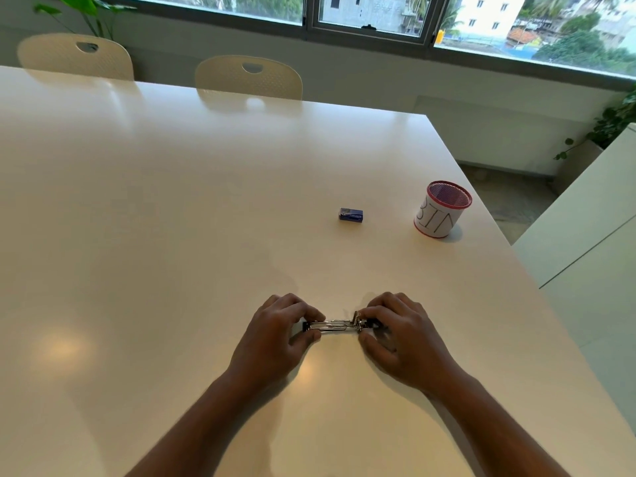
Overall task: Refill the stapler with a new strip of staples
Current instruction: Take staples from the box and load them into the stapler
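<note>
A small metal stapler point(339, 326) lies flat and swung fully open on the white table point(172, 218), its silver channel facing up between my hands. My left hand point(278, 333) pinches its left, dark end. My right hand point(395, 333) grips its right end near the hinge. A small blue staple box point(350, 214) lies farther back on the table, apart from both hands. Whether staples sit in the channel is too small to tell.
A red mesh cup wrapped in white paper marked "BIN" point(442, 210) stands at the right, near the table's right edge point(509, 249). Two cream chairs point(248, 77) stand at the far side under the window. A white cabinet point(585, 242) is to the right.
</note>
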A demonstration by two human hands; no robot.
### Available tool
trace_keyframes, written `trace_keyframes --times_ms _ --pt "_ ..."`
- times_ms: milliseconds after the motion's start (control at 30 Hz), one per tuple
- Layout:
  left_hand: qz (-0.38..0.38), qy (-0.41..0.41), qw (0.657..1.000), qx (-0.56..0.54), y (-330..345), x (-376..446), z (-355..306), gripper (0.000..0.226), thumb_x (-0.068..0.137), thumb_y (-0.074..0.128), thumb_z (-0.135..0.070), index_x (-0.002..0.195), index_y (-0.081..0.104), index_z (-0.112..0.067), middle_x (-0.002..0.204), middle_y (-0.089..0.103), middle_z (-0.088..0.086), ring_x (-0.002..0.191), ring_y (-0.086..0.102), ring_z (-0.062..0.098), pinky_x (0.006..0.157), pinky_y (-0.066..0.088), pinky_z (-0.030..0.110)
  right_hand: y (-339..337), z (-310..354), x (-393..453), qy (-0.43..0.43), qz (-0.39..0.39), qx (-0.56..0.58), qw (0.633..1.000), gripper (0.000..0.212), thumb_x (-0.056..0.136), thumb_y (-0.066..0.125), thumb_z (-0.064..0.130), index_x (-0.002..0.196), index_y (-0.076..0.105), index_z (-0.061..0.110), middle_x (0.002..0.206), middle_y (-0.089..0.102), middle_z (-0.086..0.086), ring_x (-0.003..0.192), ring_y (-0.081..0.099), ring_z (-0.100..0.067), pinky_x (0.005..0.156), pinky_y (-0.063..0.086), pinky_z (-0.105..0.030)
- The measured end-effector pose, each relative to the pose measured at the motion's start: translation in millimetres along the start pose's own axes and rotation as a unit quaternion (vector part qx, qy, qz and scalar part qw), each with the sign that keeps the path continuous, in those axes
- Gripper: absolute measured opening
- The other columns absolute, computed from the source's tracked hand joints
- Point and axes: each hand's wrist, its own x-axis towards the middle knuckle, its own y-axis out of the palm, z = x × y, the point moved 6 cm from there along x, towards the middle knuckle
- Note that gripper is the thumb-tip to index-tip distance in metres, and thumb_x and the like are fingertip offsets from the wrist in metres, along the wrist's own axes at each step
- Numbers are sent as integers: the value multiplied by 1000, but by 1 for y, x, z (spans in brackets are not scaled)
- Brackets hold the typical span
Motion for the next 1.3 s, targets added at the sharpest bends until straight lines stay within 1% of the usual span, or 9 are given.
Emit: trace_keyframes --times_ms 233,300,433,700,867,933,1067,1200,1300 --pt "8 -3 1000 -2 1 0 -1 21 82 84 -22 100 76 -30 97 65 -21 94 54 5 83 44 25 2 2 2 -7 8 6 1000 18 94 68 31 110 70 25 110 63 13 104 55 -9 90 51 -38" --pt "10 -4 1000 -3 1 0 -1 21 82 85 -22 100 76 -30 96 65 -22 93 54 2 82 43 24 2 3 2 -10 5 17 1000 18 93 69 28 110 70 22 109 63 11 104 54 -9 89 52 -36" --pt "9 -17 1000 -12 2 0 -1 21 81 85 -19 97 76 -30 94 66 -21 94 55 5 84 45 29 2 5 0 -16 -12 26 999 19 92 72 22 110 71 17 108 63 8 102 55 -10 86 54 -30" --pt "-4 -18 1000 -9 2 -6 -4 21 81 81 -20 94 71 -33 92 64 -23 96 54 3 82 43 25 -2 9 -2 -19 -16 16 1000 20 91 77 22 109 72 17 108 66 5 103 56 -9 87 55 -29" --pt "-7 -14 1000 -4 3 -9 -2 19 84 78 -24 95 69 -37 95 63 -26 99 55 5 80 45 23 -5 6 -1 -28 -10 43 999 19 89 79 19 106 71 14 104 69 4 97 60 -12 85 55 -32" --pt "-6 -8 1000 -4 4 -10 -2 18 87 75 -26 96 67 -39 97 62 -27 99 56 5 79 45 23 -7 7 -3 -41 -13 21 999 19 91 78 21 108 70 15 105 70 4 95 63 -14 82 56 -34" --pt "-9 5 1000 4 4 -11 -3 16 88 69 -30 98 63 -42 100 59 -26 100 57 7 83 47 27 -13 9 -2 -61 -16 -48 997 21 93 75 30 111 69 21 107 70 6 86 67 -17 72 58 -38" --pt "-16 5 1000 11 5 -12 -1 15 92 65 -30 101 62 -41 102 57 -27 101 57 5 87 49 28 -10 10 5 -54 28 -75 995 25 95 70 39 116 69 27 113 66 8 89 66 -13 77 58 -36" --pt "-19 7 1000 20 6 -11 -1 14 91 66 -31 100 62 -41 101 56 -28 101 56 5 88 49 29 -8 10 8 -50 37 -75 995 24 95 69 42 114 71 29 110 65 11 90 64 -11 78 55 -35"
